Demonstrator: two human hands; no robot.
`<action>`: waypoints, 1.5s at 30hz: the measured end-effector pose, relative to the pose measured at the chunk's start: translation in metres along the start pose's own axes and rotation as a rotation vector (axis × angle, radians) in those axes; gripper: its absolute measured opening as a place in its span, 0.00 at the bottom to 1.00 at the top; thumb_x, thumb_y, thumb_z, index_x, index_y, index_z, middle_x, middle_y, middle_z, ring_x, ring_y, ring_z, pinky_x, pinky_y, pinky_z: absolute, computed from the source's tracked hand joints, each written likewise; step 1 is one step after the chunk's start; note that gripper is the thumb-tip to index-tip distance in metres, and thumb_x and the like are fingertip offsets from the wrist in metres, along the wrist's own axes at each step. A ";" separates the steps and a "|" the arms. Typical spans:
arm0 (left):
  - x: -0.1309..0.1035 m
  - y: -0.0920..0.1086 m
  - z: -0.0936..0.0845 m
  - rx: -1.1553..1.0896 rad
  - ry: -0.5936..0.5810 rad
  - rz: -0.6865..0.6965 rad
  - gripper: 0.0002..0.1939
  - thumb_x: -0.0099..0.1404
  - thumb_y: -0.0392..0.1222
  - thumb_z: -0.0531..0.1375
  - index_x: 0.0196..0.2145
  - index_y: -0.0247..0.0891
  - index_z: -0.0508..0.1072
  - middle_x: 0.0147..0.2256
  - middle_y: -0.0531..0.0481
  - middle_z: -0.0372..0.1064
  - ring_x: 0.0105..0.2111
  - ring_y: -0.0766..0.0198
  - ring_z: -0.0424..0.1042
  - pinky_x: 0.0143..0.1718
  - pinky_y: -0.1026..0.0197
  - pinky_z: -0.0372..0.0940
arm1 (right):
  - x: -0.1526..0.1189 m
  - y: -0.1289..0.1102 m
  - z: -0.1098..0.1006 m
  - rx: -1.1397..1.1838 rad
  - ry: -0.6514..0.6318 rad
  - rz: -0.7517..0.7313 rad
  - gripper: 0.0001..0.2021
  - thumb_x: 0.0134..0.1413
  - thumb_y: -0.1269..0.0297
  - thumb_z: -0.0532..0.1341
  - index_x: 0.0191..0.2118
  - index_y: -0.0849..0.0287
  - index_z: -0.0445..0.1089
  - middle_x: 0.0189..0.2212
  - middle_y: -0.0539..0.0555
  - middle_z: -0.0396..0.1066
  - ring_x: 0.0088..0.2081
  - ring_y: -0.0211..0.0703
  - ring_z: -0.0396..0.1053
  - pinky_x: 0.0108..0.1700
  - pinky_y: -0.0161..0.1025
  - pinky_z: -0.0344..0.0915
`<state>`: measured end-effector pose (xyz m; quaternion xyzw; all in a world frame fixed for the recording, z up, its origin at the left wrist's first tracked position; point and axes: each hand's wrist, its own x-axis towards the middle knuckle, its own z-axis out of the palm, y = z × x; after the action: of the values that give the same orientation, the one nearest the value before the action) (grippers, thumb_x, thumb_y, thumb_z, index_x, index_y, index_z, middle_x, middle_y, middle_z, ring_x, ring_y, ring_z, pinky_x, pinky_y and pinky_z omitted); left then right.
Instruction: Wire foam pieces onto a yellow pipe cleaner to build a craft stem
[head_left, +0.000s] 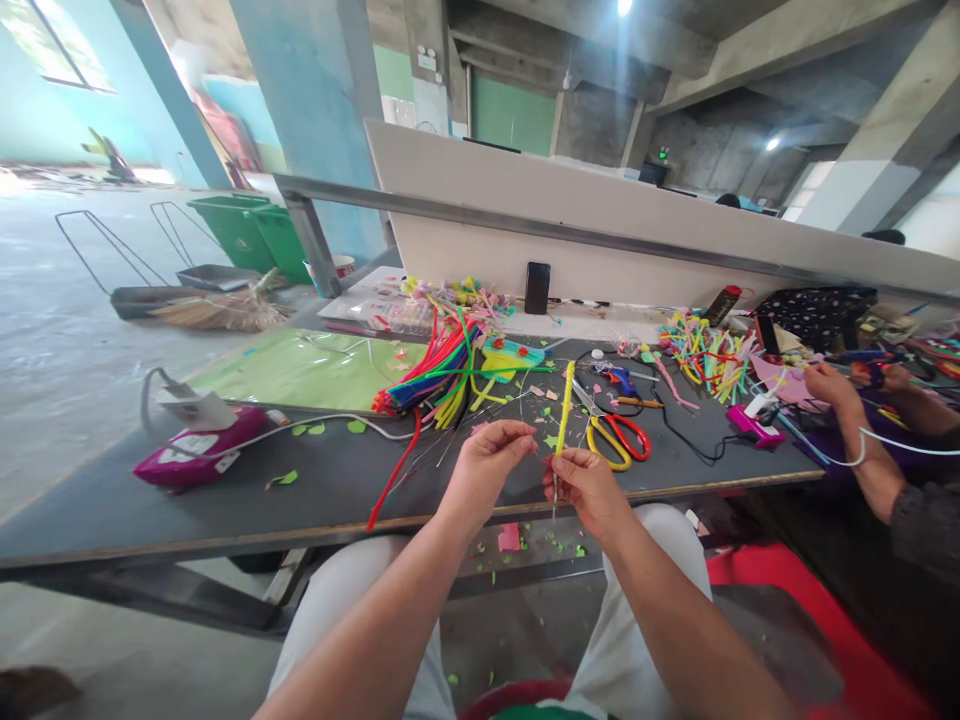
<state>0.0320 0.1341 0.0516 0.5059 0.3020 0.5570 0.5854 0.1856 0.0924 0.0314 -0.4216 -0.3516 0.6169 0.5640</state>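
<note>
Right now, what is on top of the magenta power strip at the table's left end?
A white plug sits on the magenta power strip, a grey cable looping off it. The plug covers the face beneath, so that part cannot be seen.

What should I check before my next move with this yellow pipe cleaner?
1. Yellow pipe cleaner held in your right hand: ok.
2. Something pinched in your left hand: cannot tell, too small to see.
3. Scissors lying near your right hand: ok.
4. Table free of paper scraps: not ok, bits are scattered around.
5. Glue gun cool: cannot tell.
</note>
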 end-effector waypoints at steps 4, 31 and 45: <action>-0.002 -0.004 0.005 0.028 0.098 0.007 0.09 0.52 0.41 0.66 0.32 0.37 0.76 0.27 0.51 0.73 0.29 0.66 0.71 0.34 0.64 0.64 | -0.001 0.001 0.004 -0.042 0.072 -0.024 0.13 0.36 0.59 0.71 0.26 0.61 0.71 0.19 0.49 0.72 0.21 0.37 0.69 0.27 0.35 0.67; 0.004 -0.007 -0.003 0.093 0.219 -0.044 0.14 0.49 0.41 0.66 0.34 0.33 0.72 0.27 0.51 0.70 0.27 0.66 0.69 0.30 0.64 0.64 | -0.006 0.012 0.012 -0.384 0.248 -0.186 0.12 0.42 0.55 0.66 0.22 0.58 0.69 0.16 0.49 0.69 0.19 0.41 0.67 0.22 0.36 0.63; 0.014 0.020 -0.032 0.797 0.369 0.406 0.12 0.60 0.45 0.58 0.40 0.42 0.76 0.30 0.50 0.75 0.28 0.63 0.71 0.33 0.64 0.61 | -0.009 0.025 0.022 -0.401 0.144 -0.132 0.14 0.41 0.53 0.66 0.21 0.58 0.69 0.16 0.50 0.70 0.18 0.39 0.67 0.22 0.36 0.63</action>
<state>-0.0016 0.1535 0.0628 0.6323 0.4857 0.5815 0.1620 0.1561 0.0812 0.0187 -0.5442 -0.4531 0.4647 0.5317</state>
